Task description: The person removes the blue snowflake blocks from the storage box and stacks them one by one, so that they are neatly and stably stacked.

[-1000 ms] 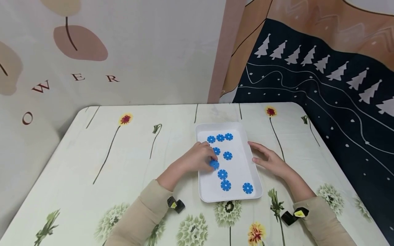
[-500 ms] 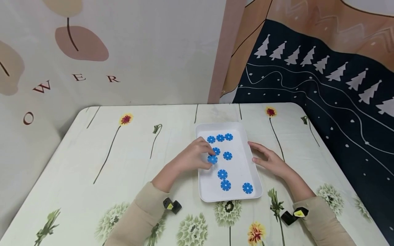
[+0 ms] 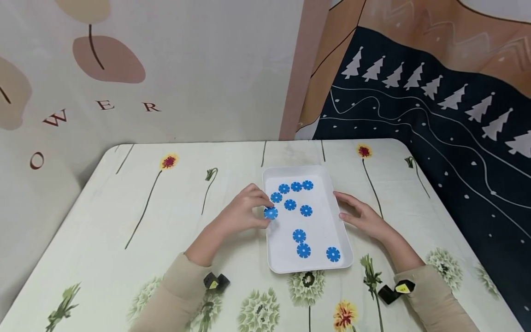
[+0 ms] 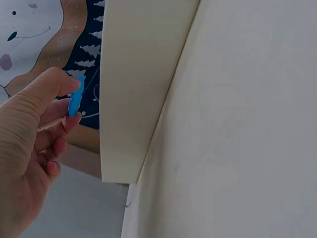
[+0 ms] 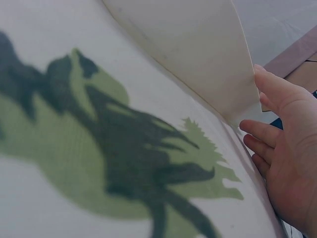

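Nine blue discs point(image 3: 290, 204) lie flat in the white tray point(image 3: 321, 230), and a tenth, the held disc point(image 3: 271, 212), is up in the left hand point(image 3: 238, 211)! Thumb and fingertips are clamped on it, right over the tray's left rim; the left wrist view shows it nearly edge-on, with the other fingers curled loosely below. Over to the right hand point(image 3: 365, 220): thumb and index finger are apart, with nothing between them, and a fingertip is touching the tray's right side.

Down in the tray, three discs make a row at the far end. Nearer, another three run in a slanting line from the left wall toward the middle. Then comes a touching pair, one just in front of the other, and a single disc sits by the near right corner.

All this on a flowered tablecloth point(image 3: 103, 203), beige sleeves point(image 3: 176, 286) reaching in from both sides, each with a small black device point(image 3: 217, 281) at the wrist. Behind, a pale wall point(image 3: 207, 83) meets a dark blue hanging point(image 3: 386, 103) printed with white trees.
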A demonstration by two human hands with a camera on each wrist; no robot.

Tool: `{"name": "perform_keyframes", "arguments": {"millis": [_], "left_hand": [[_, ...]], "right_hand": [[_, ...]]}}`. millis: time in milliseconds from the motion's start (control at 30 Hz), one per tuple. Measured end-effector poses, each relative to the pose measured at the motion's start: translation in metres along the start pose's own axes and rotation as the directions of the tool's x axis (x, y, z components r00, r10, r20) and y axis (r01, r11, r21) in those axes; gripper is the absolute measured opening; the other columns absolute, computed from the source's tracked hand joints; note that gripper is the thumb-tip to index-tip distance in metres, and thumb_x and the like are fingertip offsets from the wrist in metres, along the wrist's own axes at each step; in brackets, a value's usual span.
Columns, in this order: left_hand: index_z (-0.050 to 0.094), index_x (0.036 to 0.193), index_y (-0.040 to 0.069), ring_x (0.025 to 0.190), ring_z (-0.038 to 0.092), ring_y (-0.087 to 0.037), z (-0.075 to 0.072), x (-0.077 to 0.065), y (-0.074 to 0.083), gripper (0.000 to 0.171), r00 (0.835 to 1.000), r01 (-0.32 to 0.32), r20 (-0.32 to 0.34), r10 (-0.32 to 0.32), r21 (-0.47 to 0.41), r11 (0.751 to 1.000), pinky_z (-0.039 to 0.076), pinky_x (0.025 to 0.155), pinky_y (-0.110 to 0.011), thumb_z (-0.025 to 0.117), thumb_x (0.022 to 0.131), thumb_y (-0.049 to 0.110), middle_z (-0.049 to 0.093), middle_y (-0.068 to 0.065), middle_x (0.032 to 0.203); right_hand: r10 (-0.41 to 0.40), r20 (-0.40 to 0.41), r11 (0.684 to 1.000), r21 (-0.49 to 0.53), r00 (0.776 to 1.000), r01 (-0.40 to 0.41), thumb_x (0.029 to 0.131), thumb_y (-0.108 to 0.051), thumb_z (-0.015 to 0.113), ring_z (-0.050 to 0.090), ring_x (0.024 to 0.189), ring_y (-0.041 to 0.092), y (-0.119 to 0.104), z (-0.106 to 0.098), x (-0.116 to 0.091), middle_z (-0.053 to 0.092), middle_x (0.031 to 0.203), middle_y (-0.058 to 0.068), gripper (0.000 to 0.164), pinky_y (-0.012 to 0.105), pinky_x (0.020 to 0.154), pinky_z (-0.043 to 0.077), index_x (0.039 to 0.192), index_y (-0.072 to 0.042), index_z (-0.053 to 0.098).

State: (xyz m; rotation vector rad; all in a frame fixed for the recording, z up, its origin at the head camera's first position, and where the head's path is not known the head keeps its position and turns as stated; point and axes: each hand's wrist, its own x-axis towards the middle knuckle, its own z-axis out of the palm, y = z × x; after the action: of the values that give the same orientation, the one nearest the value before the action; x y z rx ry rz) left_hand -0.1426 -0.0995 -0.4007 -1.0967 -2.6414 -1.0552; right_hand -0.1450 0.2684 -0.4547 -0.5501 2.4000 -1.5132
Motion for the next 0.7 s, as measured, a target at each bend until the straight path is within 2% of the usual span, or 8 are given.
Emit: {"name": "perform_keyframes", "arguments": {"millis": [367,700], "left_hand": [[0.076,0.092,0.003,0.092,0.05,-0.016,-0.016,-0.03,-0.013,0.027,0.993,-0.045,-0.109,0.047,0.026,0.999,0.047,0.077,-0.03,0.083,0.066,0.01,0.067,0.0,0.091],[0.076,0.09,0.004,0.091,0.05,-0.015,-0.025,-0.055,-0.024,0.026,0.994,-0.011,-0.111,0.013,0.019,1.0,0.047,0.075,-0.031,0.083,0.066,0.009,0.065,0.001,0.09]], "right_hand": [[-0.006,0.002,1.0,-0.007,1.0,0.006,0.095,-0.02,0.06,0.029,0.137,0.033,-0.001,0.001,0.001,0.032,0.151,0.013,0.06,0.049,0.108,0.023,0.148,-0.009,0.034],[-0.005,-0.001,1.0,-0.015,1.0,0.005,0.095,-0.02,0.06,0.029,0.137,0.033,0.001,0.0,0.001,0.032,0.151,0.013,0.06,0.05,0.108,0.023,0.148,-0.01,0.035]]}}
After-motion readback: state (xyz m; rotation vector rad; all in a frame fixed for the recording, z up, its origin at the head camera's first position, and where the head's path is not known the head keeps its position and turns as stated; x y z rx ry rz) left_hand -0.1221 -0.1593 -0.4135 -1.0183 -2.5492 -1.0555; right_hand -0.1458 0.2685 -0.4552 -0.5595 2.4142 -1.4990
